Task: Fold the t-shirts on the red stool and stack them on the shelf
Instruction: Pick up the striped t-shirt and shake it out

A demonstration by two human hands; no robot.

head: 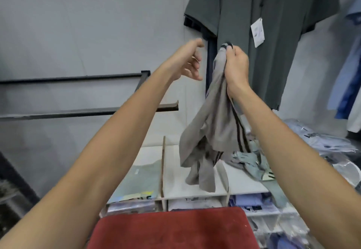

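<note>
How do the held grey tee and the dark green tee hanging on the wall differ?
The grey t-shirt is bunched in the right hand, crumpled and dangling over the shelf; the dark green t-shirt hangs flat and spread against the wall. The grey one is light with dark stripes; the green one is plain and carries a white tag. The left hand is open, touching neither. Both are short-sleeved.

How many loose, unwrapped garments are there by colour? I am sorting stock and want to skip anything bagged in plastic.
Grey with dark stripes, held up by the right hand: 1
Dark green, hanging on the wall: 1
Pale blue-grey, heaped on the shelf top: 1
Blue, hanging at the right edge, partly cut off: at least 1
Total: at least 4
</note>
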